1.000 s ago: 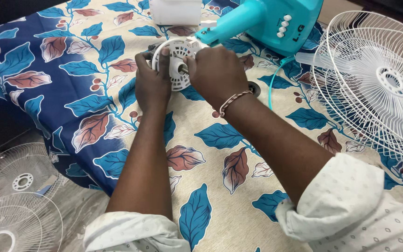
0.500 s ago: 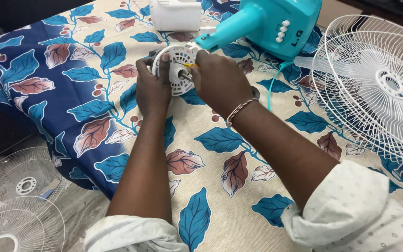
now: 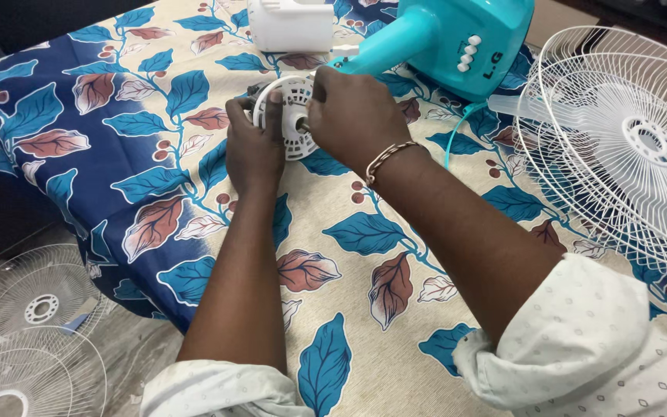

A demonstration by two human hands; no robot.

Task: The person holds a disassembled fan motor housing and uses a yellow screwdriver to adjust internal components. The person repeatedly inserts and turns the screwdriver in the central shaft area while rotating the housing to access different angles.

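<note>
A round white fan motor (image 3: 291,116) sits near the top middle of the frame on a leafy cloth (image 3: 349,255). The left hand (image 3: 252,147) grips its side. The right hand (image 3: 353,116) pinches its middle pin. A teal fan stand (image 3: 457,38) is just behind, and a white fan grille (image 3: 627,147) lies at the right.

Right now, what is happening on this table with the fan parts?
A person is working on a white round fan motor part on a table covered with a leaf-patterned cloth. The left hand grips the part at its left side, and the right hand is at its centre, by the short shaft. The turquoise fan body lies just behind, and a white fan guard rests on the right. Two more guards lie on the floor at the left.
</note>
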